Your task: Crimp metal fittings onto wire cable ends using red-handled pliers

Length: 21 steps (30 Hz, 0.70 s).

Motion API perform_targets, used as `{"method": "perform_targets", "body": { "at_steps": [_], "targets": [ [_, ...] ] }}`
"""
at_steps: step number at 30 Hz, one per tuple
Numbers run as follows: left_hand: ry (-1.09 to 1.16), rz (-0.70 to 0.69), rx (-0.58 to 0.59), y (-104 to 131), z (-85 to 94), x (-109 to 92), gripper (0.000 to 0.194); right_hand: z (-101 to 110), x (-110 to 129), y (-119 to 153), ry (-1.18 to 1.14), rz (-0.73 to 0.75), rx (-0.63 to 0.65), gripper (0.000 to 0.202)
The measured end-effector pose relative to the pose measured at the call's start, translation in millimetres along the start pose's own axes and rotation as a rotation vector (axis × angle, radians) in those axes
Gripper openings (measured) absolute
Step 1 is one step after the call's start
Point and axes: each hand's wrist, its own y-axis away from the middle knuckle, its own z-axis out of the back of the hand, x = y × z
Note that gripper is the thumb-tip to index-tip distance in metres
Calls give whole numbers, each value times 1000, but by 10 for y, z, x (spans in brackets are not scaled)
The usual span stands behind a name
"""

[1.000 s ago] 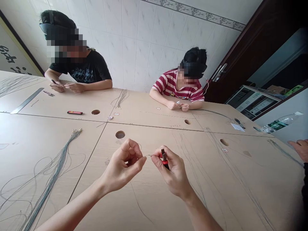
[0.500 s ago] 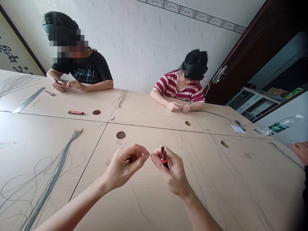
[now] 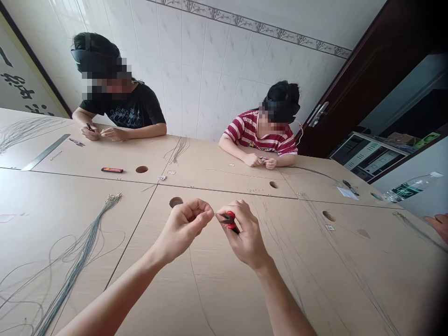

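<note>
My left hand [image 3: 185, 227] is closed in a pinch on a thin cord [image 3: 198, 289], which hangs down toward the near side of the table. Red-and-black pliers [image 3: 230, 220] are in my right hand [image 3: 247, 233], whose fingers are wrapped round the handles. The jaws point left and meet a tiny piece at the left fingertips; its details are too small to tell. A bundle of grey-green cords [image 3: 82, 259] with small metallic ends lies to the left of my hands.
Two people [image 3: 122, 107] [image 3: 261, 133] sit across the table [image 3: 140, 284], their hands on small items. A metal ruler [image 3: 47, 151], a red-and-black box [image 3: 112, 170], loose cords [image 3: 280, 242], and a plastic bottle [image 3: 411, 186] lie around. Another person's hand [image 3: 439, 225] shows at the right edge.
The pliers have turned in my right hand, so their jaws now point left to the left fingertips. Both hands sit slightly higher in view, and the camera view has tilted up a little.
</note>
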Motion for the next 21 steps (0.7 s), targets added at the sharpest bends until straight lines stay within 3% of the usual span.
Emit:
{"method": "perform_targets", "body": {
  "at_steps": [7, 11, 15, 18, 21],
  "targets": [
    [12, 7, -3, -57, -10, -27, 22, 12, -23, 0, -128, -219, 6, 12],
    [15, -2, -92, -63, 23, -57, 18, 42, -26, -10, -186, -272, -8, 16],
    [46, -83, -313, -109, 159, -1, 19, 55, -31, -18, -211, -286, -26, 17],
    [56, -152, -586, -166, 298, 56, 22, 56, -41, -9, -238, -299, -21, 16],
    [32, -307, -861, -213, 393, 55, 30, 59, -43, 4, -243, -297, -18, 16]
  ]
}}
